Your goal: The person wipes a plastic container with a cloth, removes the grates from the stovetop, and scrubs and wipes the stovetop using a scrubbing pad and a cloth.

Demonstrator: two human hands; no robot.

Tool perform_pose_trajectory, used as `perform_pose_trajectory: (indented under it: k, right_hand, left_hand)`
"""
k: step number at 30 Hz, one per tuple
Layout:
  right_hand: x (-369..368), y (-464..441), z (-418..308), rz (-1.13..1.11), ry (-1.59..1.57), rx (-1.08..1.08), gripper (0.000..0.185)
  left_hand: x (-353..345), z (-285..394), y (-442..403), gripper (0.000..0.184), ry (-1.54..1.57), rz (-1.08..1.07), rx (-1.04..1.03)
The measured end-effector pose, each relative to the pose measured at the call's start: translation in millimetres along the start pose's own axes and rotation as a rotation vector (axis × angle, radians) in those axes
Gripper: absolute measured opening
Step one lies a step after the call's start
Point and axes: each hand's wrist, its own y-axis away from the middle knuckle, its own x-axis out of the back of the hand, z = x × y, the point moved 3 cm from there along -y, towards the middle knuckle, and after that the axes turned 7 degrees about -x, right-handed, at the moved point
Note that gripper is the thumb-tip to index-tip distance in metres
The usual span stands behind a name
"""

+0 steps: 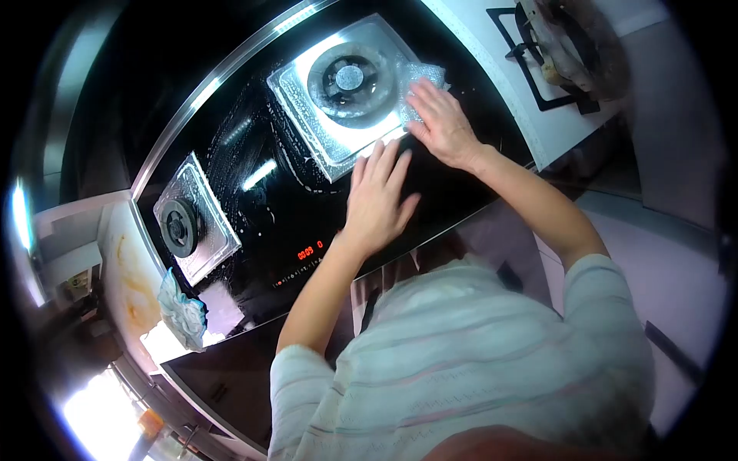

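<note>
A square metal burner plate of a black glass gas hob bears white suds around its round burner. On the plate's right side, my right hand presses a wet, whitish scrubbing cloth under its fingers. My left hand is open, fingers spread, with its fingertips at the plate's near edge and nothing in its grasp. To the left is a second metal burner plate with a dark round burner, also edged with suds.
A crumpled pale cloth lies at the hob's left end. At the upper right, a black pan support and a dark round item rest on a white counter. Red digits glow near the hob's front edge.
</note>
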Motion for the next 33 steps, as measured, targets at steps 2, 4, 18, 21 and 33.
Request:
perform_pose_trajectory:
  k: [2,4,18,21,33]
  right_hand:
    - [-11,-17,18,0.013,-0.003,-0.014,0.041]
    - [-28,-58,45,0.014,0.015,-0.033,0.039]
    - [-59,-154,57,-0.131,-0.023,0.151,0.034]
    - [-54,-132,70,-0.133,-0.025,0.18,0.035]
    - [-19,-56,40,-0.167,-0.028,0.086,0.042]
  left_hand:
    - [9,-2,44,0.055,0.038,0.074,0.069]
    - [15,-6,79,0.041,0.031,0.143,0.217]
    - [45,-25,125,0.031,-0.099,0.398,0.462]
    - [54,-26,127,0.031,-0.117,0.399,0.45]
    - [57,-29,125,0.029,-0.086,0.484,0.41]
